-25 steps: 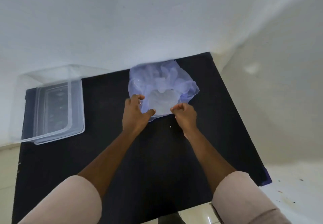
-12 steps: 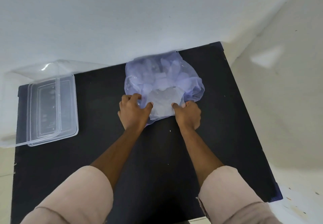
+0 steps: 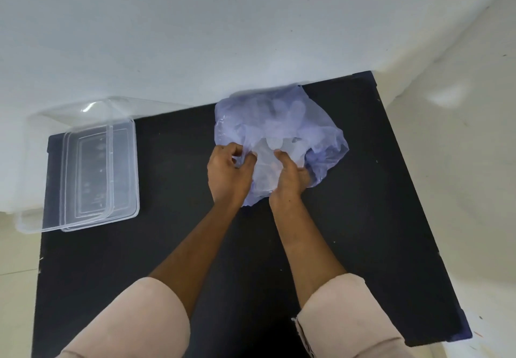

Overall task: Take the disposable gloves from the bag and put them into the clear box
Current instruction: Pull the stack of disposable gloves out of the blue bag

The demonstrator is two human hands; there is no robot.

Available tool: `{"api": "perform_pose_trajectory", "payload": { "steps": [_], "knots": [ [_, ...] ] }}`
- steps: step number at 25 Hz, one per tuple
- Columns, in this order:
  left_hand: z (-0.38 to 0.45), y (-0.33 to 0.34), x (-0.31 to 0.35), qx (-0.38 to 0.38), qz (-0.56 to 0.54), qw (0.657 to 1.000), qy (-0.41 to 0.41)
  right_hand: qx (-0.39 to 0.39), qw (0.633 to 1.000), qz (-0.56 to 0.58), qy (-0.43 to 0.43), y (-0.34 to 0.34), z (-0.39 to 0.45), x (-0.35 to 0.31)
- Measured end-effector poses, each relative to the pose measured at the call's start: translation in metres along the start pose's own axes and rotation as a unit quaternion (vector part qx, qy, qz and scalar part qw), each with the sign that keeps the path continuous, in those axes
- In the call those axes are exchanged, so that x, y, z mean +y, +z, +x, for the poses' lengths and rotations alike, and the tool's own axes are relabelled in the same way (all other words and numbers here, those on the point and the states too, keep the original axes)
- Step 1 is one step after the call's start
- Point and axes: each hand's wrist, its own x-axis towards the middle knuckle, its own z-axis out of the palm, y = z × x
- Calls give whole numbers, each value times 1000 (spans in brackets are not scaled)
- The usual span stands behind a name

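Observation:
A thin bluish plastic bag (image 3: 315,123) lies on the black table (image 3: 173,246) against the white wall, its mouth facing me. Pale translucent disposable gloves (image 3: 275,144) show through the mouth and the film. My left hand (image 3: 227,173) pinches the left edge of the bag's mouth. My right hand (image 3: 290,177) reaches into the mouth with its fingers closed on the pale glove material. The clear box (image 3: 122,167) lies at the table's far left, apart from both hands.
The clear box overhangs the table's left edge, with what looks like its lid (image 3: 89,167) lying in or on it. A white wall (image 3: 195,36) runs along the table's far edge. The floor (image 3: 460,190) lies to the right.
Both hands have shifted from holding the bag's mouth apart to closing toward its middle. My right hand has moved into the opening onto the gloves. The camera has tilted.

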Motion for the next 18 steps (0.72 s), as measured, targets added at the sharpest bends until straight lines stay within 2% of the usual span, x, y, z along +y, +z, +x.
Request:
{"api": "perform_pose_trajectory", "payload": {
  "steps": [2,3,5,9,13,15,18],
  "knots": [
    [2,-1,-1,-4,-7,1000,-7,58,992,-108,-38,8,1,6],
    [3,-1,-1,-9,-10,1000,-8,80,988,-126,-40,11,3,5],
    [7,-1,-1,-16,-20,999,-20,93,991,-97,-24,12,6,-1],
    [12,-5,-9,-17,-39,998,-50,59,998,-5,-2,-16,-21,-9],
    [4,-12,-24,-35,-18,999,-30,42,996,69,42,-59,-70,-6],
    [-6,-23,-32,-53,-3,998,-29,68,995,55,52,-78,-89,4],
    [-47,-52,-53,-57,5,998,-10,63,994,63,70,-103,-123,29]
  ]
}}
